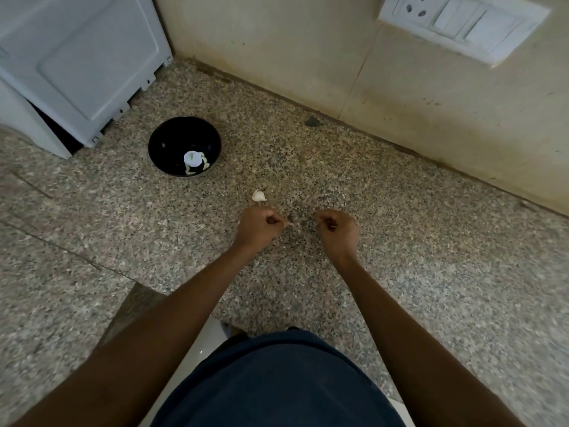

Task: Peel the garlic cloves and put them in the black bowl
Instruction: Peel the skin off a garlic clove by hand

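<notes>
The black bowl (163, 131) stands on the speckled counter at the left and holds a few pale peeled cloves (197, 169) beside a bright light reflection. One unpeeled garlic clove (259, 196) lies on the counter just beyond my left hand. My left hand (257, 226) is curled into a fist, with a small pale bit of a garlic clove (289, 224) showing at its fingertips. About a hand's width to its right, my right hand (337, 231) is also curled tight. Nothing shows in its fingers.
A white appliance (77, 63) stands at the back left, close to the bowl. The beige wall (400, 103) runs along the back with a switch plate (462, 23) at the top right. A small dark chip (312, 121) lies by the wall's base.
</notes>
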